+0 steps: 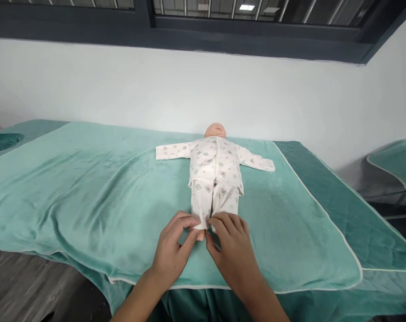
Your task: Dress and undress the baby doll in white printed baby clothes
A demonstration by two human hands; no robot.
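A baby doll (pixel 215 130) lies on its back on a green blanket, its head toward the wall. It wears a white printed baby shirt (pixel 207 157), sleeves spread out to both sides, and matching baby pants (pixel 202 197). My left hand (pixel 175 243) pinches the left side of one pant-leg cuff, just above the doll's foot (pixel 200 235). On the other side of that cuff, my right hand (pixel 232 246) is closed with thumb and fingertips at the cloth. The right hand covers the lower end of the second pant leg.
The green blanket (pixel 135 223) is spread over a darker green bed cover (pixel 340 205), with wrinkles at left. Behind stands a white wall (pixel 122 89) below a dark window frame (pixel 256 38). Another green-covered surface (pixel 397 161) is at far right.
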